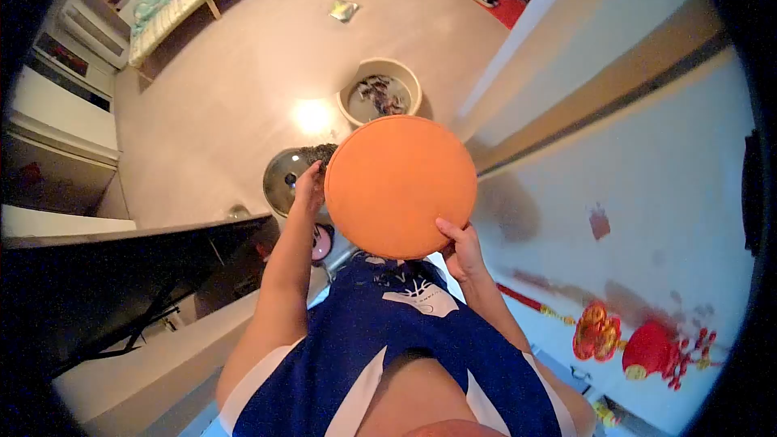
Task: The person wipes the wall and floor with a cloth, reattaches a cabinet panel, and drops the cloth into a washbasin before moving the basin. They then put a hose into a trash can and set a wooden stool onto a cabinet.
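A round, flat orange seat-like disc [401,186] with a seamed rim fills the middle of the head view, in front of my body. My right hand [463,251] grips its lower right edge, thumb on top and fingers underneath. By the disc's left edge is my left hand [309,188], its fingers closed around a dark, rough, bunched rag-like piece [320,153]. The underside of the disc is hidden, and I cannot make out whether my left hand also touches the rim.
Beyond the disc a cream basin [344,103] of water with dark bits stands on the floor [243,73]. A round glass-like lid [281,182] lies to its left. A small packet [343,10] is farther off. At right is a wall with red hanging ornaments [647,348]; a bed [194,0] stands far left.
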The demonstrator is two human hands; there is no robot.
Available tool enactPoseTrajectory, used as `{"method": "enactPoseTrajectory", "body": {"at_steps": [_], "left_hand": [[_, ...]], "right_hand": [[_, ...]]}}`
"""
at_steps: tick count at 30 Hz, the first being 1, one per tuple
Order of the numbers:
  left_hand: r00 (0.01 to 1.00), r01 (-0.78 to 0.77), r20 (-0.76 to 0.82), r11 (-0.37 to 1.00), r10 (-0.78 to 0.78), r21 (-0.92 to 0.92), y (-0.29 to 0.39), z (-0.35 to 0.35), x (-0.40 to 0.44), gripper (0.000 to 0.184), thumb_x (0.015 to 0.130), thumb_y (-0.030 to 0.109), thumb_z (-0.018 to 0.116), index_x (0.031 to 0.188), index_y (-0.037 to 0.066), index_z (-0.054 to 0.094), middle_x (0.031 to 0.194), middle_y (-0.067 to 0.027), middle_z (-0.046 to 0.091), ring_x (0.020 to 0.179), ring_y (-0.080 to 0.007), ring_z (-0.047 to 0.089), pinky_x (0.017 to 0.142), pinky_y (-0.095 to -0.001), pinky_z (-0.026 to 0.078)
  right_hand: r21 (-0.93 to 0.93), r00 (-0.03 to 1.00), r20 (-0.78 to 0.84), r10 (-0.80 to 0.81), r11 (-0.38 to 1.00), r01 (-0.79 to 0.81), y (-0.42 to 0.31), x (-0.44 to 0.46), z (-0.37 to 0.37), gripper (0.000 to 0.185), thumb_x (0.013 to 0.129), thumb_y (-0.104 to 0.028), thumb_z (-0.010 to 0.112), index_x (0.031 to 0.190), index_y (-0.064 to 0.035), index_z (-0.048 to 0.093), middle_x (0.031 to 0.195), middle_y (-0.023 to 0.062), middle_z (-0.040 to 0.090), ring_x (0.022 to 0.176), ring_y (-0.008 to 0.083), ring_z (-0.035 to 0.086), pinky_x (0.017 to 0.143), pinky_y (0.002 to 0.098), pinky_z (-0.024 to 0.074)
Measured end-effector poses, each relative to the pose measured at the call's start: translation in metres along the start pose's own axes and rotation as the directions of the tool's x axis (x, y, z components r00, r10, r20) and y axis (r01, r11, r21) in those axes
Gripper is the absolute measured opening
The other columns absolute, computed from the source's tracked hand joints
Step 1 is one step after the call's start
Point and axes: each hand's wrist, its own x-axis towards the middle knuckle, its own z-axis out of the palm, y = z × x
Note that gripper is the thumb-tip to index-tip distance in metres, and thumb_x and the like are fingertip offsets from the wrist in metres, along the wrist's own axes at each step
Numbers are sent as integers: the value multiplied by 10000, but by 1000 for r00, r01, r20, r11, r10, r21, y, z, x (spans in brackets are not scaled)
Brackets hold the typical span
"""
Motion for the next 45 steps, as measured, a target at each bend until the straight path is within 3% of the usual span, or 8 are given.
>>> {"method": "enactPoseTrajectory", "body": {"at_steps": [3,5,13,20,27,37,39,45], "left_hand": [[989,10,-147,998,-2,55,46,78,-41,324,923,214,470,1181,33,542,999,-59,606,828,-180,571,705,-313,512],[993,9,118,992,-24,122,66,88,-31,378,909,202,489,1255,50,484,1138,-65,568,988,-193,556,792,-299,498],[969,181,94,912,-230,368,68,116,152,407,905,197,493,1288,65,452,1216,-65,525,1083,-208,514,853,-315,472],[978,174,70,958,-195,230,108,144,275,429,902,177,490,1316,87,427,1314,-68,452,1183,-235,443,908,-371,427],[989,142,-1,931,-151,337,180,109,295,457,888,157,488,1333,92,407,1355,-103,395,1170,-248,464,933,-392,434],[830,200,-476,952,-291,-233,178,-55,287,240,866,225,568,1023,46,542,993,-75,617,837,-175,599,761,-315,522],[903,260,-239,896,-358,-361,174,-90,292,191,882,209,547,993,53,557,919,-59,632,735,-171,616,689,-299,543],[844,150,-448,931,-296,-333,199,-5,287,190,889,204,557,994,46,563,910,-56,636,745,-163,634,680,-301,553]], "right_hand": [[-42,998,13,66,997,-65,-23,38,11,438,802,-29,617,1216,-32,471,1180,95,557,1071,223,552,909,358,463],[-15,998,46,53,999,-52,-34,66,30,453,796,-53,633,1219,-31,471,1184,97,557,1055,231,563,867,361,488],[39,998,-24,52,998,-51,-61,160,59,431,814,-57,608,1224,-39,477,1176,82,562,1064,211,559,898,354,472],[240,940,-332,80,971,2,-97,261,106,490,792,-45,634,1250,-89,468,1199,51,548,1080,231,539,886,389,481],[243,836,-524,-164,912,331,-147,318,131,504,799,-65,638,1266,-89,450,1248,84,510,1097,251,523,920,409,463],[259,714,-626,-315,779,571,-230,374,110,388,848,-83,593,1218,-43,483,1223,103,525,1132,253,511,926,394,478],[255,666,-666,-335,737,626,-245,389,108,379,856,-87,582,1218,-35,480,1230,109,520,1143,260,504,939,403,470],[312,641,-712,-287,689,654,-286,435,91,365,861,-104,542,1218,-59,480,1242,124,516,1127,259,508,907,396,486]]}}
